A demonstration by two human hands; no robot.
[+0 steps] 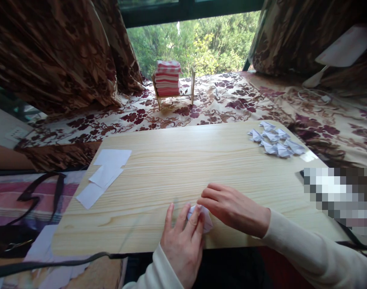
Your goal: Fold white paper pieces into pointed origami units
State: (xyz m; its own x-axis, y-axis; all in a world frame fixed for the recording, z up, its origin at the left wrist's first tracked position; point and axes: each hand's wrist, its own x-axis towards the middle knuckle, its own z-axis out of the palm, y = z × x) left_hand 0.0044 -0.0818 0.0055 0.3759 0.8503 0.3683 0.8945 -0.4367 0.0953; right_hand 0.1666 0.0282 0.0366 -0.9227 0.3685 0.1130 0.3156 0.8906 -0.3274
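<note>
My left hand (182, 237) lies near the front edge of a light wooden board (183, 168), its fingers pressing down on a small folded piece of white paper (205, 218). My right hand (234, 206) comes in from the right and rests over the same paper, fingers together and laid on it. Most of the paper is hidden under both hands. Both sleeves are cream coloured.
A few flat white paper sheets (107, 172) overlap at the board's left edge. Several folded paper pieces (275, 140) lie in a cluster at the far right corner. A small wooden rack with striped cloth (168, 80) stands by the window. A black strap (35, 192) lies at left.
</note>
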